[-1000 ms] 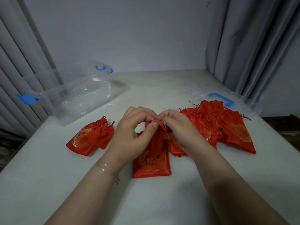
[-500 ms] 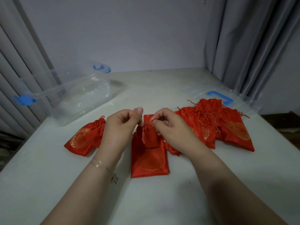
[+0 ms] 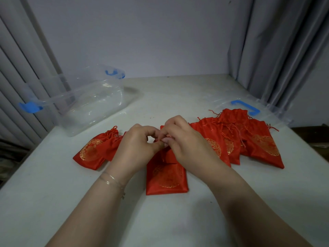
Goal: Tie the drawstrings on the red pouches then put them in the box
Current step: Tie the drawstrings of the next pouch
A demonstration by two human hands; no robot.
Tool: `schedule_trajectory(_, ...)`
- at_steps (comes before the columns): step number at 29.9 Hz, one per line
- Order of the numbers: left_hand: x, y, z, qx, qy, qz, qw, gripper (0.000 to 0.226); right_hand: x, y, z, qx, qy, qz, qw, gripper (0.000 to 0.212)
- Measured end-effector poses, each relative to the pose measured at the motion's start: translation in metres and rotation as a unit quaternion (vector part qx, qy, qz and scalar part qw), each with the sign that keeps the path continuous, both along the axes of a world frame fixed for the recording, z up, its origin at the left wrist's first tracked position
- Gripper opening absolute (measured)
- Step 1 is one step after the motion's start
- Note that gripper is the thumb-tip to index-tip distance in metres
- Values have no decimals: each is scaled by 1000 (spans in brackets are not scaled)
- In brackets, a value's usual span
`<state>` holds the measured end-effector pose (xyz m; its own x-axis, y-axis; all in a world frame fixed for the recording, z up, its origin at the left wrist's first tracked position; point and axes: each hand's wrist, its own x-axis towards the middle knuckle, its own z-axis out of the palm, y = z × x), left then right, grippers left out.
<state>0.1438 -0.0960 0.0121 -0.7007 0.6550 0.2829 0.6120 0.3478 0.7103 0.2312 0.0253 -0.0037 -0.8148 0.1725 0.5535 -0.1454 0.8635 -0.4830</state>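
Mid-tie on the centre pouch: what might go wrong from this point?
1. Both hands, left hand and right hand, pinch a thin drawstring at the centre pouch; it may slip before knotting.
2. The untied pile has tangled cords that may snag.
3. The clear box holds no pouches yet.

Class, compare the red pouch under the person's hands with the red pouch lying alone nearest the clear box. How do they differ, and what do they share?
The middle pouch lies flat, its bottom square to the viewer; the left pouch lies slanted and cinched at its neck. Both hands, left hand and right hand, work at the middle pouch's top; the left pouch lies untouched. Both are red with a gold round pattern, outside the clear box.
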Motion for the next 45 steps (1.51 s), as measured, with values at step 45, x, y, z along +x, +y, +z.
schedule_trajectory(45,-1,-3,4,186,-267,-106,940,18,-4,10,-3,-311,-72,19,948,19)
